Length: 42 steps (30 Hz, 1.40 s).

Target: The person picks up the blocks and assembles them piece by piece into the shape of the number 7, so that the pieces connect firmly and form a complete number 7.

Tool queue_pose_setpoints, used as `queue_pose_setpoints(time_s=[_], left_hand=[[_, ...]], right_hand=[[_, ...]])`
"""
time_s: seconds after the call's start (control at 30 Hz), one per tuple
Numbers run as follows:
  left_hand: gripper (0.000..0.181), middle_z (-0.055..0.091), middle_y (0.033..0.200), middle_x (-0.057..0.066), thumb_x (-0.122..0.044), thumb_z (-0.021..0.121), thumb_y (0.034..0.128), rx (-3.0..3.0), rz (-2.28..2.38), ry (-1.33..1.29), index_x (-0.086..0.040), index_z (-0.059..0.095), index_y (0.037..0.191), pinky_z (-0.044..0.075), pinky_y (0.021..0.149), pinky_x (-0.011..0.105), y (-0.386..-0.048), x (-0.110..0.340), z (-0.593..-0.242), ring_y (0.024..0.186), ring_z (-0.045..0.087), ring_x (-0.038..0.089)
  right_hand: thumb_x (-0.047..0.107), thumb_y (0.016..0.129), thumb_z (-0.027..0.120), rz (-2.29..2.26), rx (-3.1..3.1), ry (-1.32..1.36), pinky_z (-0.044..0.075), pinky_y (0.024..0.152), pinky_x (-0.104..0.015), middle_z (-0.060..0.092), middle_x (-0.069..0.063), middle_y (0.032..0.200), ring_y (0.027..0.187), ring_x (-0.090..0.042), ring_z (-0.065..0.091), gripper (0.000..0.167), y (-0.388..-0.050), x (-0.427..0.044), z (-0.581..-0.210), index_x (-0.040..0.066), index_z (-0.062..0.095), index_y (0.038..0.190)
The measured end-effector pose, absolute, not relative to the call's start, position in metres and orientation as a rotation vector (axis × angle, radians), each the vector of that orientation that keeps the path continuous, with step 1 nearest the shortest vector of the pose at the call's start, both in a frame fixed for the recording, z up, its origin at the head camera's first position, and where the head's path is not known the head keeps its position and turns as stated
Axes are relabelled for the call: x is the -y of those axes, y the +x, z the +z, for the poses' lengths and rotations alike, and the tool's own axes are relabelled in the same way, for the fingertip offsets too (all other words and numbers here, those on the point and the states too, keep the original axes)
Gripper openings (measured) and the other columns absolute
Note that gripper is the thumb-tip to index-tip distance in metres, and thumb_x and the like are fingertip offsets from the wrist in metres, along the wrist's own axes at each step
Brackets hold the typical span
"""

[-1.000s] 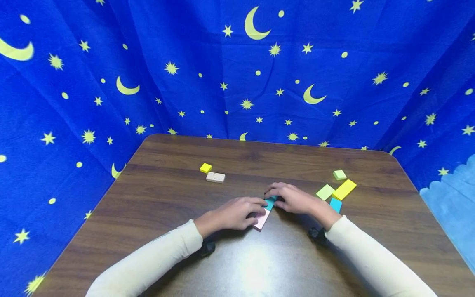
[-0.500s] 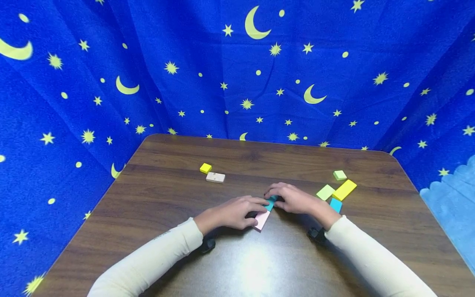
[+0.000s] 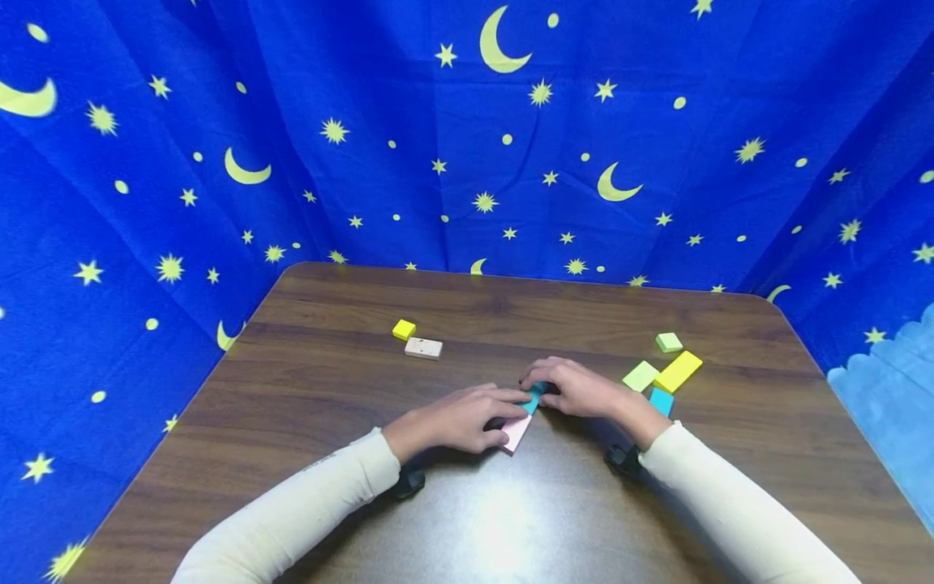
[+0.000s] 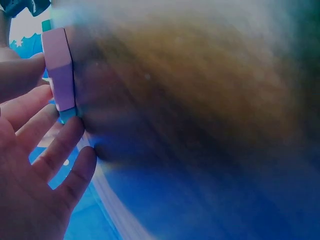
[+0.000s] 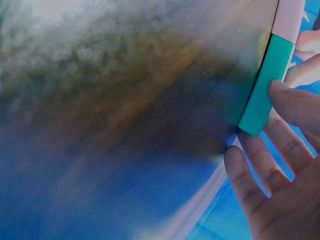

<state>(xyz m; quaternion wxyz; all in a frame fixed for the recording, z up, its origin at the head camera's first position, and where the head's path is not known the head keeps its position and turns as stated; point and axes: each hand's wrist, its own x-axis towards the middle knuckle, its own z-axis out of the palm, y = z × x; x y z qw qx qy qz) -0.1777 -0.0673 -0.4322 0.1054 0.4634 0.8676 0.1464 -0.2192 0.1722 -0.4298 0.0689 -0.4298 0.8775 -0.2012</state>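
Near the middle of the brown table, a pink block and a teal block lie end to end in a slanting line. My left hand holds the pink block, thumb at its left edge and fingers over the seam and part of the teal one. At the far end, my right hand pinches the teal block between thumb and fingers. The right wrist view shows the teal block meeting the pink one flush. In the left wrist view, the thumb touches the side of the pink block.
On the wooden table, a yellow cube and a pale wooden block lie back left. To the right are a light green cube, a light green block, a yellow block and another teal block. A blue star-patterned curtain hangs behind.
The left fingers have shifted very slightly to the right along the blocks. Both hands otherwise stay in place, and the other blocks lie as before.
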Motion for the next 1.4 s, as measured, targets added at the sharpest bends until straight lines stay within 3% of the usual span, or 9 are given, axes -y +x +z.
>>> queue_pose_setpoints(time_s=[0.4,0.63,0.87,1.2,1.4], left_hand=[[0.053,0.042,0.158,-0.001,-0.031,0.061,0.0970,-2.589,0.338,1.366,-0.016,0.050,0.147,0.045,0.109,0.036,-0.178,0.065,-0.428,0.132,0.053,0.020],[0.053,0.044,0.157,-0.004,-0.033,0.061,0.0963,-2.616,0.286,1.346,-0.019,0.051,0.146,0.043,0.112,0.039,-0.177,0.065,-0.428,0.135,0.051,0.020],[0.051,0.046,0.155,-0.002,-0.029,0.062,0.0954,-2.608,0.344,1.351,-0.016,0.053,0.144,0.039,0.116,0.040,-0.176,0.068,-0.428,0.140,0.047,0.022],[0.050,0.047,0.155,0.001,-0.027,0.063,0.0957,-2.612,0.371,1.329,-0.014,0.054,0.143,0.039,0.117,0.042,-0.174,0.071,-0.429,0.141,0.047,0.023],[0.051,0.047,0.155,0.001,-0.027,0.063,0.0954,-2.615,0.375,1.328,-0.014,0.054,0.144,0.039,0.117,0.042,-0.173,0.071,-0.428,0.141,0.047,0.024]], right_hand=[[0.005,0.088,0.070,-0.606,-2.646,-1.323,0.052,0.098,-0.045,0.069,-0.004,0.118,0.112,-0.024,0.064,0.021,-0.220,-0.171,-0.429,0.013,0.071,0.107],[0.002,0.089,0.068,-0.639,-2.666,-1.267,0.051,0.101,-0.051,0.063,-0.011,0.129,0.121,-0.031,0.061,0.035,-0.221,-0.181,-0.424,0.010,0.066,0.123],[0.002,0.090,0.066,-0.620,-2.743,-1.149,0.050,0.101,-0.053,0.063,-0.012,0.130,0.122,-0.033,0.060,0.035,-0.219,-0.208,-0.411,0.007,0.066,0.125],[0.000,0.087,0.069,-0.602,-2.877,-1.023,0.053,0.091,-0.052,0.066,-0.015,0.125,0.115,-0.036,0.063,0.035,-0.208,-0.259,-0.397,0.005,0.067,0.122],[0.000,0.087,0.068,-0.557,-2.888,-0.957,0.053,0.091,-0.052,0.067,-0.012,0.123,0.114,-0.034,0.063,0.033,-0.194,-0.283,-0.394,0.007,0.068,0.119]])
